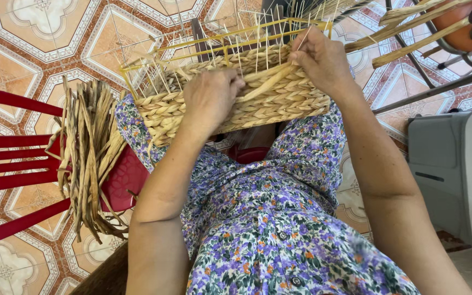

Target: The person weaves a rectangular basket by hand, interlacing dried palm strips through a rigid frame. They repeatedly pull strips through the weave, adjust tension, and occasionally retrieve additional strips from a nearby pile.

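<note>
Now, two hands weave a half-made straw basket resting on the lap.

Nearest, the left hand (pixel 210 97) presses curled fingers against the basket (pixel 230 98); the right hand (pixel 322 59) pinches a flat straw strand (pixel 269 82) at its upper rim. Left of the basket, dried strands (pixel 88 158) drape over a red chair (pixel 12 164); thin yellow stakes (pixel 230 41) rise beyond.

Both hands, left hand (pixel 210 98) and right hand (pixel 323 57), on half-woven basket (pixel 269 98).

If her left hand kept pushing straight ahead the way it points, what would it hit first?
The left hand already presses the half-woven straw basket; going on, it would likely push into its braided wall, though depth is unclear.
</note>
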